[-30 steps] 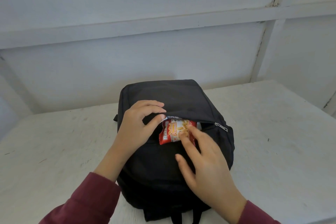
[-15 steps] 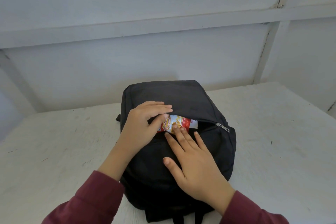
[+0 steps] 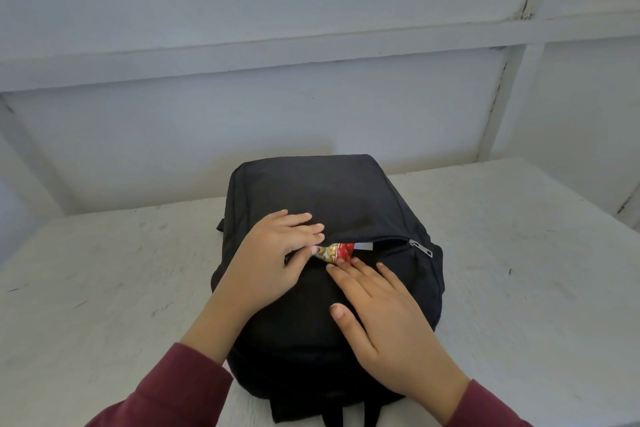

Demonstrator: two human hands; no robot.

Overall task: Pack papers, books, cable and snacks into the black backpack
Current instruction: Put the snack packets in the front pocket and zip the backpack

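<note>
On white table [image 3: 104, 270] lay black backpack [image 3: 346, 198]; left hand [image 3: 273, 260] pinched upper edge of pocket opening; right hand [image 3: 391, 315] lay flat, straight fingertips [image 3: 342, 264] touching red snack packet [image 3: 337, 251], mostly inside pocket; zipper pull [image 3: 420, 248] sat at opening's right end.

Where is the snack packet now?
Head view, centre: snack packet pokes from the black backpack's pocket opening, between left hand and right hand, left of the zipper pull.

Count: 1 black backpack [image 3: 346, 198], 1 snack packet [image 3: 336, 251], 1 zipper pull [image 3: 420, 248] right of it, 2 hands: left hand [image 3: 273, 260], right hand [image 3: 391, 319]. 2 maroon sleeves [image 3: 173, 392] near, 2 straps [image 3: 332, 417], 1 white table [image 3: 519, 270].
</note>
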